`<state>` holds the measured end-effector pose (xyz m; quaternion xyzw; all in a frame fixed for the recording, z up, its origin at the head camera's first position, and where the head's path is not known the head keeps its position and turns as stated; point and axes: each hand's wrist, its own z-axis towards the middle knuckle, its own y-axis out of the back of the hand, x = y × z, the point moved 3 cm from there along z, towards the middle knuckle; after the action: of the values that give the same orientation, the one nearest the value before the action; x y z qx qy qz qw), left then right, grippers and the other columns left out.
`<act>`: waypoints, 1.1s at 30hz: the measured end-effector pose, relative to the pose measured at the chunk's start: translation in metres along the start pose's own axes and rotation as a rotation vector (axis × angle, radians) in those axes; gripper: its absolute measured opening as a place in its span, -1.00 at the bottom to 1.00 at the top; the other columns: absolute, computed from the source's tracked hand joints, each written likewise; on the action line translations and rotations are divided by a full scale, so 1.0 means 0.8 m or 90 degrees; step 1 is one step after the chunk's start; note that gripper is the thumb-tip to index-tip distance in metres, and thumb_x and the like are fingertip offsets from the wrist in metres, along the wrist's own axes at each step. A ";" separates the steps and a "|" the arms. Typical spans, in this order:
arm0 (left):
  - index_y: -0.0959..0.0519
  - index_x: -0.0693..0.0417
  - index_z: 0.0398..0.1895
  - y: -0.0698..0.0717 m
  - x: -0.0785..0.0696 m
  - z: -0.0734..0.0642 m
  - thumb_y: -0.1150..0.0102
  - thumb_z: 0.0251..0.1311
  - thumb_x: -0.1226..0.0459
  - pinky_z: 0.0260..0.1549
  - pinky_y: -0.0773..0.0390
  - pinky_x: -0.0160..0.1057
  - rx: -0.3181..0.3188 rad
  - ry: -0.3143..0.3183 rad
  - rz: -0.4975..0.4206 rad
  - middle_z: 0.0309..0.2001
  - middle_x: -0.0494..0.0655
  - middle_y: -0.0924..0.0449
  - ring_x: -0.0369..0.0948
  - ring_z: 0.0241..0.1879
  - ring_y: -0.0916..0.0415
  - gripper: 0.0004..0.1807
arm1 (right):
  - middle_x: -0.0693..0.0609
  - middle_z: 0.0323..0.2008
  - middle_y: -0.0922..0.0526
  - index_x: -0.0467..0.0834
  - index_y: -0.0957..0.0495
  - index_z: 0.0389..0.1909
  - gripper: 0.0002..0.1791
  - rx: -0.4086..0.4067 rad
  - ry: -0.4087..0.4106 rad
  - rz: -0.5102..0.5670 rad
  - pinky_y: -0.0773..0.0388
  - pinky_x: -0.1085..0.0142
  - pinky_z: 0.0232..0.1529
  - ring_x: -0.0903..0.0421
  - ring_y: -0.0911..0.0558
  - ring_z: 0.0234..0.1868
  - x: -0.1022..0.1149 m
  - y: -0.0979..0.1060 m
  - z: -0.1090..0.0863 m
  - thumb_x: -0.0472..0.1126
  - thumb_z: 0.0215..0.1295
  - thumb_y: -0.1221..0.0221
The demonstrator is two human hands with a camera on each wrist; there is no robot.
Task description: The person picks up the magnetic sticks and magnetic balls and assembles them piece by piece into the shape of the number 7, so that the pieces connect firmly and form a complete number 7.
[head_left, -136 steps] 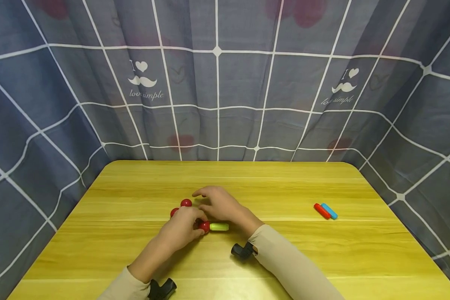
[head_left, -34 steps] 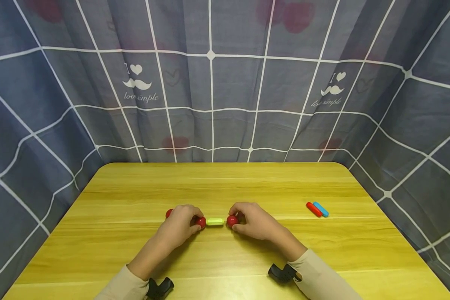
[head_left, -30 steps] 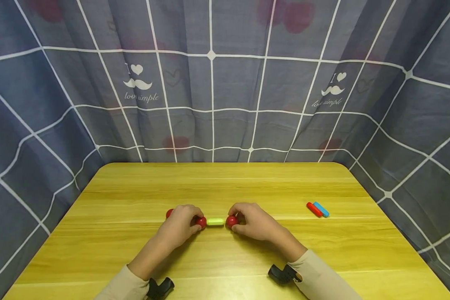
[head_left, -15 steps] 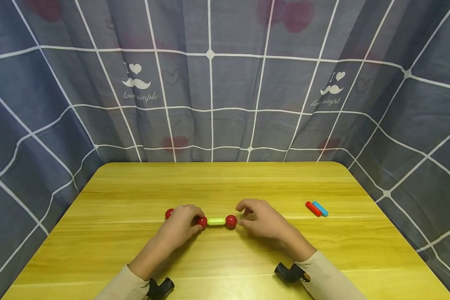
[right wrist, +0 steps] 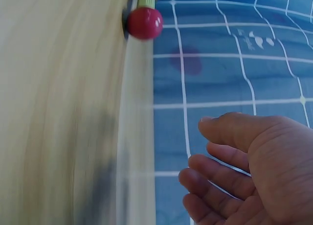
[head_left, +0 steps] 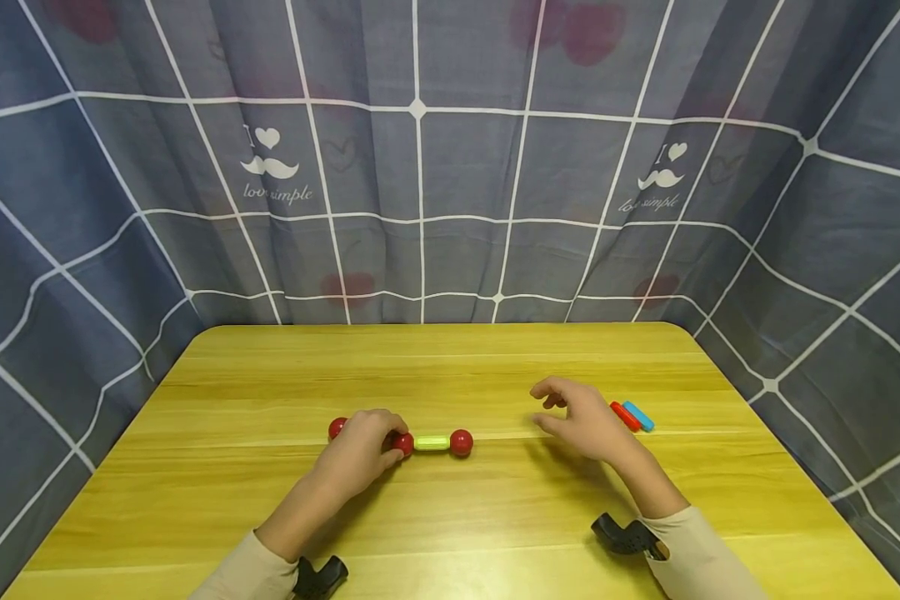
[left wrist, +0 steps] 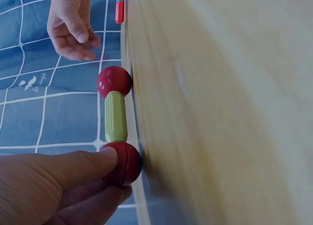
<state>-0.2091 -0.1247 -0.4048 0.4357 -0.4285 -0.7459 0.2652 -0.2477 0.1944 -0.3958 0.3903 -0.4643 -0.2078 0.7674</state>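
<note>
My left hand (head_left: pixel 362 450) pinches a red ball (left wrist: pixel 122 164) between thumb and fingers. From that ball a ribbed yellow-green rod (head_left: pixel 431 443) runs right to a second red ball (head_left: pixel 461 442), the three joined in a line. Another red ball (head_left: pixel 337 427) shows partly behind the left hand. To the right, my right hand (head_left: pixel 588 421) is above the table with its fingers loosely bent and nothing in them. Just past it lie a red rod (head_left: pixel 625 416) and a blue rod (head_left: pixel 639 416), side by side.
The wooden table (head_left: pixel 457 517) has rounded far corners. A grey-blue curtain (head_left: pixel 465 167) with white grid lines hangs behind it and along both sides. Black wrist cameras (head_left: pixel 622 535) sit at the cuffs.
Earlier the right hand picked up a red ball and brought it to the yellow-green rod's free end. It then let go and moved right towards the loose rods. The left hand kept its hold.
</note>
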 end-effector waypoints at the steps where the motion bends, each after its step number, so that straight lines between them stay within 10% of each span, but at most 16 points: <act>1: -0.69 0.09 -0.31 0.000 0.000 0.000 -0.49 -0.05 0.40 -0.25 -0.58 -0.21 0.001 0.000 -0.001 -0.31 -0.13 -0.65 -0.21 -0.27 -0.57 -0.79 | -0.07 -0.12 -0.64 -0.17 -0.58 -0.02 -0.67 -0.004 -0.005 -0.002 -0.52 -0.01 -0.06 0.02 -0.61 -0.13 -0.004 0.003 -0.002 -0.25 0.19 -0.35; 33: -0.67 0.13 -0.36 0.003 -0.005 -0.001 -0.49 -0.08 0.45 -0.28 -0.58 -0.18 -0.005 -0.003 0.006 -0.37 -0.12 -0.62 -0.21 -0.32 -0.54 -0.80 | -0.22 -0.08 -0.63 -0.28 -0.55 0.05 -0.61 -0.072 -0.187 -0.130 -0.53 -0.03 -0.19 -0.14 -0.59 -0.17 -0.075 0.071 -0.055 -0.22 0.22 -0.29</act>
<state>-0.2067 -0.1230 -0.4009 0.4309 -0.4279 -0.7475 0.2692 -0.2407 0.2878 -0.3956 0.3573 -0.5169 -0.3648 0.6871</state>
